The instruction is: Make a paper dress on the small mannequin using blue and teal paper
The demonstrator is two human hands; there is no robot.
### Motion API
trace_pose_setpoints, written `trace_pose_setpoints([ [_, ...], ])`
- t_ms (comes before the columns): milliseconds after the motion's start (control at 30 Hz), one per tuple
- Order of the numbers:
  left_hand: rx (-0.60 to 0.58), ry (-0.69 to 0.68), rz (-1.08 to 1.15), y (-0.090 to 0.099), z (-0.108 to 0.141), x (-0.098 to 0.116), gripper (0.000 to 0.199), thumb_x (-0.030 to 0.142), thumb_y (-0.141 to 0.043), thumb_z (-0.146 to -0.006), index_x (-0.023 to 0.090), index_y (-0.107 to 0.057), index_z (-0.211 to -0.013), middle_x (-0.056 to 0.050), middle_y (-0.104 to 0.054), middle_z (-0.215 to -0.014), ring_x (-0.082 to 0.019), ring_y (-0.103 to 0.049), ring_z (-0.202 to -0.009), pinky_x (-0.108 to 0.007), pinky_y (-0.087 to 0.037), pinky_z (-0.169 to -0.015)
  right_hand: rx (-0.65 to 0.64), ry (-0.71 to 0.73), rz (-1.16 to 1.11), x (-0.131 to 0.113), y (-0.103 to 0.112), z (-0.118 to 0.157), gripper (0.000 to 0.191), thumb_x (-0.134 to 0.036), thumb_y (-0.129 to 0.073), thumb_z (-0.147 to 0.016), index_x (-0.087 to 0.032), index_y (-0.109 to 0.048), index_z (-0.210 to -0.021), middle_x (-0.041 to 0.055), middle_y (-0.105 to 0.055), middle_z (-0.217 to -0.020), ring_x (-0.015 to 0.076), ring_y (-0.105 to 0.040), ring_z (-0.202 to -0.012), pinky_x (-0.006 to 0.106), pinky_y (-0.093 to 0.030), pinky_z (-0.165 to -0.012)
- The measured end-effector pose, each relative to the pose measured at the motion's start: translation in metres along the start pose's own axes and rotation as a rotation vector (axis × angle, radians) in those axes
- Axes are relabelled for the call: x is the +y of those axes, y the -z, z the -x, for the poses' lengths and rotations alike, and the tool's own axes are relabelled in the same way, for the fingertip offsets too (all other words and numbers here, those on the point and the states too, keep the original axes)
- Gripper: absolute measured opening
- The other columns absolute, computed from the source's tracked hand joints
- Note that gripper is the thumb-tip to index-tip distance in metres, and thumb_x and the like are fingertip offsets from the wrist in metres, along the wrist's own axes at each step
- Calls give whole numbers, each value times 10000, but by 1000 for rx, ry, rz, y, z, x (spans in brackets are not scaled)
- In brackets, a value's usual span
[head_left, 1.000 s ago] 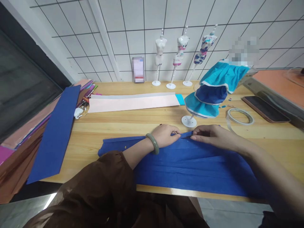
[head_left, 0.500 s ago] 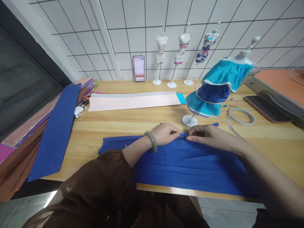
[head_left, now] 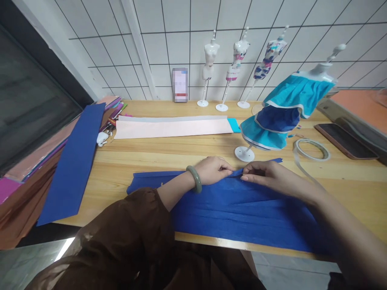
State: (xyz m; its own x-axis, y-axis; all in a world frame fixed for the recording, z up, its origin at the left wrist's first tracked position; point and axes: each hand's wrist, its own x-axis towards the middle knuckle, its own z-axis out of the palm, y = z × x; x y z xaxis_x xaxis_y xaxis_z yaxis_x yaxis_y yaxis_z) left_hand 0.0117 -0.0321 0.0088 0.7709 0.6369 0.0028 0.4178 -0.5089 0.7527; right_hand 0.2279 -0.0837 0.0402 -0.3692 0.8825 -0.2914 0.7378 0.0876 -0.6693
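Head view: along the bench's (head_left: 163, 149) near side lies the creased blue sheet (head_left: 217, 209); at its far edge the left hand (head_left: 211, 170) and right hand (head_left: 272, 175) pinch the fold (head_left: 237, 173), fingertips slightly apart. Short, even pinches under light tension should keep it straight.

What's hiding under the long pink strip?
A turquoise piece pokes out at the right end of the pink strip; a grey edge shows behind. Anything further under is covered.

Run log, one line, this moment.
left hand: pinching blue sheet, far edge | right hand: pinching same edge, close by | dressed mannequin: upright on table, beyond hands | tape roll: flat, right side
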Motion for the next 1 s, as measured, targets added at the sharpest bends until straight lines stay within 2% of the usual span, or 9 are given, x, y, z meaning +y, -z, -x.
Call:
trace_pose_setpoints([
  [300,1,-5,-6,-1,-1,-2,252,285,-510,-847,190,-699,-985,-28,-680,-971,-152,-596,-908,-228,-447,-789,11,-1,-13,0,-3,0,326,-514,-573,-795,-219,-652,-910,29,-679,-848,205,-601,-783,313,-446,-691],
  [667,-1,-1,18,0,0,-1,263,296,-505,-849,176,-700,-978,-28,-676,-920,-145,-596,-840,-225,-447,-726,25,13,-9,-1,-4,1,326,-512,-551,-812,-201,-630,-867,34,-662,-815,186,-577,-732,295,-427,-647],
  [1000,-10,5,31,0,-1,-3,273,286,-513,-845,168,-689,-1018,-41,-681,-1013,-151,-601,-928,-224,-443,-805,87,21,23,4,-10,0,364,-555,-544,-799,-199,-620,-784,9,-600,-695,147,-500,-636,265,-390,-584],
])
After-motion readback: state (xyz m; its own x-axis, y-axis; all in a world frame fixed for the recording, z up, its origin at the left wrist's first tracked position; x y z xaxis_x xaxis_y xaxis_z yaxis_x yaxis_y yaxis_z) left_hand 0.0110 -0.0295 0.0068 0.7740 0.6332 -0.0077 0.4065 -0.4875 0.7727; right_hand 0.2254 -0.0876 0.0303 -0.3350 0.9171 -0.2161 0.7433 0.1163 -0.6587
